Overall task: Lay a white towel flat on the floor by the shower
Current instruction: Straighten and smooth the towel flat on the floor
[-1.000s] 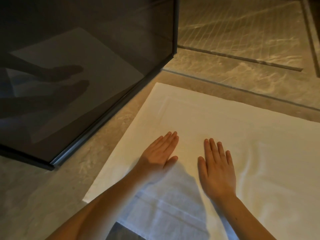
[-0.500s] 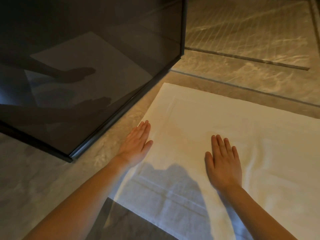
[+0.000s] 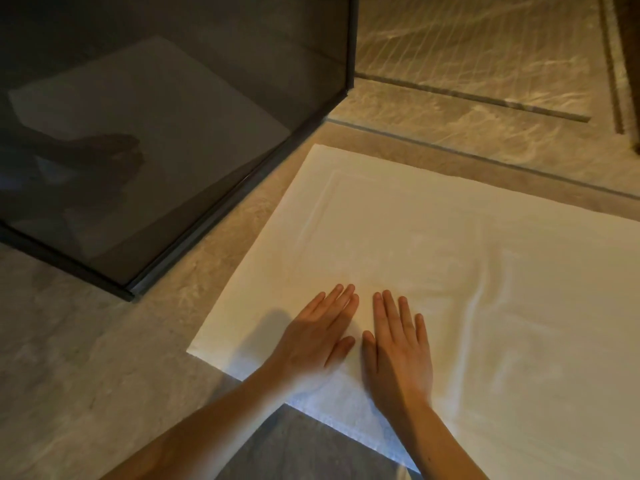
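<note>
The white towel (image 3: 433, 258) was seen spread on the stone floor (image 3: 86, 375), its left edge running just beside the dark glass shower panel (image 3: 173, 133) and its far edge near the grooved shower threshold (image 3: 467, 95). Most of it was lying flat, though a soft ridge of wrinkles (image 3: 481, 299) was noted right of centre. Both hands were laid palm-down on the near part of the cloth, side by side and almost touching: the left hand (image 3: 320, 337) with fingers straight and close together, the right hand (image 3: 398, 344) with fingers slightly spread. Nothing was pinched or gripped; the cloth was only being pressed.

A risk was judged here: if the palms were pushed outward unevenly, the towel could be dragged across the smooth stone and skewed from the glass, or the ridge could be shoved along rather than flattened. A heavy press might also bunch the near hem (image 3: 346, 424), which lay in shadow.

The towel's right side was cut off by the frame, so its full flatness could not be judged. The near corner was hidden under the forearms, and the glass showed only murky reflections
</note>
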A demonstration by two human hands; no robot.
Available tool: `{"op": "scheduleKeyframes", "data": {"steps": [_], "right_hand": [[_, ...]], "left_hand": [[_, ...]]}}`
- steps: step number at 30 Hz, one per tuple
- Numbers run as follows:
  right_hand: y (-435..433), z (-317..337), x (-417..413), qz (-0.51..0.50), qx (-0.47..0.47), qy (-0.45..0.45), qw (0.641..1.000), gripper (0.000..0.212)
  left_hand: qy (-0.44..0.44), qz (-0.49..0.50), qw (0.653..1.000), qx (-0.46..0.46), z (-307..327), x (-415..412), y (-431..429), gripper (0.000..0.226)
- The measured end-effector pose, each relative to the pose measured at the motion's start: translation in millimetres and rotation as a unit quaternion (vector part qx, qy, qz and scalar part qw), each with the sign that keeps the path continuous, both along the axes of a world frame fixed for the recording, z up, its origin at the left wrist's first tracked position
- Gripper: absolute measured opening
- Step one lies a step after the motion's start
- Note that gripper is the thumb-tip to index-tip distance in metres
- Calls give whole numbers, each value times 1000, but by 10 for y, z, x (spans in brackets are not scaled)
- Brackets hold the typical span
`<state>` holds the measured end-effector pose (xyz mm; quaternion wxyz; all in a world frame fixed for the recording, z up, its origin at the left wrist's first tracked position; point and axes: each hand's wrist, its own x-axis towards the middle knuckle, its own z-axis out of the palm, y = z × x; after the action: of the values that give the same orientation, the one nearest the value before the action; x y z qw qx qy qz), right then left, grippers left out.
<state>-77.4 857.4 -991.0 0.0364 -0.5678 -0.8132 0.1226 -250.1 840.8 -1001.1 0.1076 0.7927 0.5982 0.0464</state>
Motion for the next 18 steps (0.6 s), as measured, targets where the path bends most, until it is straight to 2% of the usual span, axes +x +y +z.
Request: {"op": "scheduleKeyframes", "data": {"steps": [6,11,15,18], "right_hand": [[3,-43,14,-4,8,17,1000,61],[-1,-47,19,0,1,13,1000,63],[-17,-33,11,1,-2,18,1000,63],[-20,-14,9,-2,-6,23,1000,63]], "left_hand": [[30,15,999,-5,47,-295,-94,63],[23,101,994,-21,42,-744,-279,64],[47,137,989,-39,82,-1111,-363,66],[25,163,985,-56,92,-1208,-398,68]]}}
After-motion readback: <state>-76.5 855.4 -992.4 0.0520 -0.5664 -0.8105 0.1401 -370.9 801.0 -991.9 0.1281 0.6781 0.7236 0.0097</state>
